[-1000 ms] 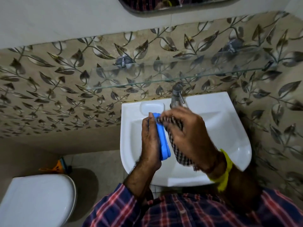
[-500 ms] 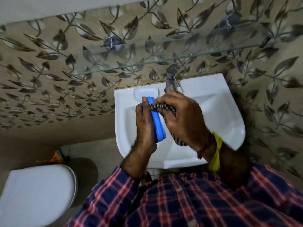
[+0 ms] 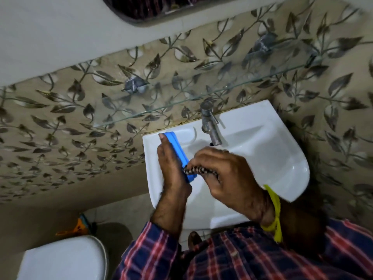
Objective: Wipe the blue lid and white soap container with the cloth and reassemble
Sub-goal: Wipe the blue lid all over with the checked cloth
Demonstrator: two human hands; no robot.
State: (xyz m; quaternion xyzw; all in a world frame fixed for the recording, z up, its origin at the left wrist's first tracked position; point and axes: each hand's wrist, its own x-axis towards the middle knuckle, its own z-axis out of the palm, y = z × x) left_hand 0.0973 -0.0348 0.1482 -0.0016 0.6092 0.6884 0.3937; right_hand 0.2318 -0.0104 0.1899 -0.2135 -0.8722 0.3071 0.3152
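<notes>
- Over the sink (image 3: 282, 158), a person holds the lid (image 3: 177, 152) on edge, its long blue side tilted up toward the wall.
- The left hand (image 3: 171, 170) backs the lid with fingers laid nearly straight along its outer face, one fingertip showing at the top end; whether the thumb hooks round the far side cannot be told.
- The right hand (image 3: 222, 174) has its fingers curled round a bunched checked cloth (image 3: 193, 170), only a short strip of which shows, pressed against the lid's lower end.
- The step in hand looks to be the wiping of the lid: cloth and lid touch near the bottom corner, above the basin and just left of the tap (image 3: 211, 126).
- The white soap container is nowhere to be seen in this view; only a moulded soap recess in the sink's back left corner shows behind the lid.
- By that reckoning the task is in its first half, with the container unwiped and the two parts not yet joined.
- The next move likely calls for drawing the cloth along the lid's length and round its rim, the left hand keeping a firm brace so the lid does not slip into the basin.
- A glass shelf (image 3: 201, 96) runs above the tap; a toilet (image 3: 64, 257) stands at lower left.
</notes>
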